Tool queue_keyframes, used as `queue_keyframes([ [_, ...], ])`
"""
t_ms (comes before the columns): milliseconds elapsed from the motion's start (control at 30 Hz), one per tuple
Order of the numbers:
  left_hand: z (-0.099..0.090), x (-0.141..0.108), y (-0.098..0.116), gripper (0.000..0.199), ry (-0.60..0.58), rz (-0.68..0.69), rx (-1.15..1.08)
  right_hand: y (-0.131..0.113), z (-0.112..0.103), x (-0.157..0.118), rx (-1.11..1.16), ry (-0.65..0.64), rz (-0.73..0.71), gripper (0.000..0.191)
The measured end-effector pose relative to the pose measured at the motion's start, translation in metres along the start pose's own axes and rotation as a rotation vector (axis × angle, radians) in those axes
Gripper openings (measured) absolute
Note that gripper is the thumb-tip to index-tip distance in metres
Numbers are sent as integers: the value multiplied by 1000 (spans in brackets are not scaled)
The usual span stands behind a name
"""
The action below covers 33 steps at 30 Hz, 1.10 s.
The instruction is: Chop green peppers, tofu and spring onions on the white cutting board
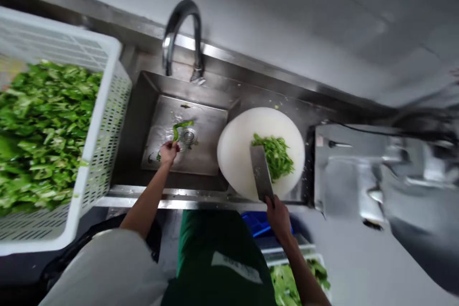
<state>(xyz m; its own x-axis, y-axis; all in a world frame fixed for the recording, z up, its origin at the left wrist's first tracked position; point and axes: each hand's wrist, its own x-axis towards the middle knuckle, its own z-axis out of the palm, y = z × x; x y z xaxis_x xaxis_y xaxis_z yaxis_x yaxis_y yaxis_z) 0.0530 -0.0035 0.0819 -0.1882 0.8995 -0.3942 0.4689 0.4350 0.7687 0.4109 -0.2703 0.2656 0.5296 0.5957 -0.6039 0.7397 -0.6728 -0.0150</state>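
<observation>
A long, slender, bright-green pepper-like vegetable [183,125] is held by its lower end, left of the frame's centre; it is bent sharply, its free end pointed right. A broad, rectangular grey metal cleaver [260,168] is gripped right of centre, slanted, its blade angled toward the upper left. Along the blade's right side, a loose heap of light-green cut strips [278,158] is piled.

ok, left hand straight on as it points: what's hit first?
Past the green pepper in the left hand, likely the sink's far wall; depth is unclear, so the sink floor might come first.
</observation>
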Motion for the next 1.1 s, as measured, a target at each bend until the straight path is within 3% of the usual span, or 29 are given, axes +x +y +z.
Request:
queue_keyframes([
  [100, -13, -82, 30, 32, 20, 66, -173, -5, -12, 5, -19, 2, -59, 29],
  [167, -12, -141, 48, 33, -15, 87, -286, -10, -18, 5, -24, 9, -92, 27],
  [267, 13, -215, 64, 31, -109, 68, -348, -20, -25, -1, -18, 30, -115, 28],
  [367, 45, -251, 64, 27, -168, 37, -316, -35, -31, -10, 13, 80, -131, 31],
  [567, 64, -269, 56, 22, -178, 90, -233, -91, -41, -12, 118, 199, -224, 30],
  [733, 67, -280, 51, 22, -204, 105, -198, -137, -41, 12, 109, 96, -199, 32],
  [833, 56, -267, 41, 24, -215, 148, -142, -134, -45, 32, 68, 64, -209, 34],
  [933, 32, -237, 33, 27, -137, 251, -15, -110, -56, 47, 7, 60, -244, 28],
  [1100, 0, -186, 42, 31, -120, 406, 92, -82, -70, 42, -138, 51, -356, 31],
])
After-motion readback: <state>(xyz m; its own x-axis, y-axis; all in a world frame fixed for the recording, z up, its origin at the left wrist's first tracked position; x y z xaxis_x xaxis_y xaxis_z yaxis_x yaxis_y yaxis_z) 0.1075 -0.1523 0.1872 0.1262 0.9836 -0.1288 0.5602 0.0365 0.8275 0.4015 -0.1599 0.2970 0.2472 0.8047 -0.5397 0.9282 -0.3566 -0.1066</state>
